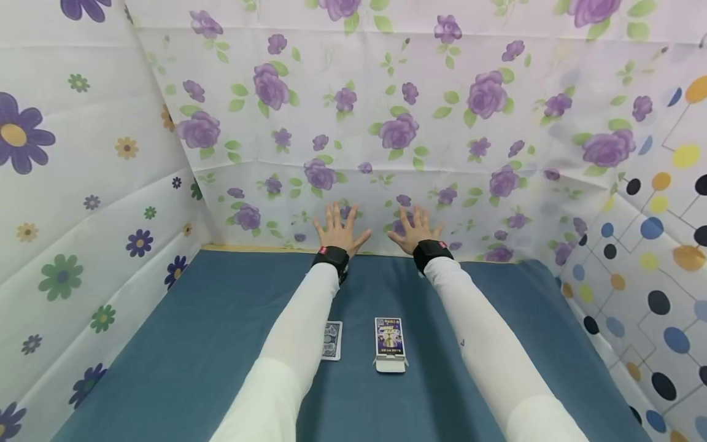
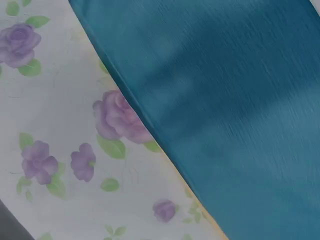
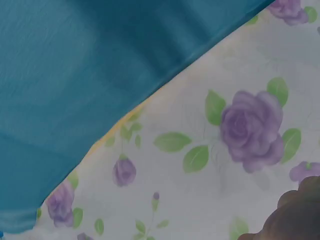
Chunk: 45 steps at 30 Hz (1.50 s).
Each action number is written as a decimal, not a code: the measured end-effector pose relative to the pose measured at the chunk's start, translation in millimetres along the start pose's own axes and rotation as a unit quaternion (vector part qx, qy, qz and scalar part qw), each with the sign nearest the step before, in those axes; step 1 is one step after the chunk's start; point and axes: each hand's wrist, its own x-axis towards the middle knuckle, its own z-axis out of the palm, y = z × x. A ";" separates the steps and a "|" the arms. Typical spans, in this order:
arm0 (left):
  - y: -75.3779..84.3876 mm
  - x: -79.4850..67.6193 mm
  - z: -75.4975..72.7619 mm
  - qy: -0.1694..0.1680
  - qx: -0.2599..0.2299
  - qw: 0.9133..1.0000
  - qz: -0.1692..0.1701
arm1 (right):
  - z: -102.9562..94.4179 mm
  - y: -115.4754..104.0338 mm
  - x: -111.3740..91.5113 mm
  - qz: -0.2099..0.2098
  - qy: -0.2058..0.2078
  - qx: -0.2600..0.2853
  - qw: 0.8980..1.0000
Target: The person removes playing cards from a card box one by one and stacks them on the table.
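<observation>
Both arms reach forward over the table in the head view. My left hand (image 1: 337, 236) has its fingers spread and holds nothing, near the table's far edge and the flowered sheet behind it. To its right, my right hand (image 1: 415, 233) is likewise spread and holds nothing. A playing-card box (image 1: 389, 337), purple and yellow with its white flap open toward me, lies between the forearms. Beside the left sleeve lies a deck of cards (image 1: 332, 341) with a patterned grey back, partly hidden by that sleeve. In the right wrist view, a dark blurred part of the hand (image 3: 295, 215) shows at the corner.
A blue cloth (image 1: 221, 344) covers the table. Behind it hangs a white sheet with purple roses (image 1: 397, 132). A flower-print sheet (image 1: 105, 202) flanks the left side, and a dotted sheet (image 1: 652, 245) the right.
</observation>
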 end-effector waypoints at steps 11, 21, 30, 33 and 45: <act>7.9 -32.8 6.2 -0.023 -0.080 0.996 -0.038 | 17.0 -21.6 -48.6 -0.061 -0.036 0.050 0.996; 23.3 -118.6 22.2 -0.062 -0.173 0.982 -0.052 | 68.7 -11.4 -114.7 -0.167 -0.125 0.118 0.971; 28.8 -187.3 34.4 -0.060 -0.235 0.970 0.004 | 93.3 3.9 -140.7 -0.343 -0.121 0.100 0.926; 28.6 -204.2 38.6 -0.064 -0.263 0.963 0.002 | 98.6 6.5 -142.8 -0.371 -0.108 0.035 0.922; 32.8 -221.4 53.6 -0.106 -0.313 0.944 0.016 | 93.3 7.0 -149.9 -0.350 -0.128 -0.058 0.926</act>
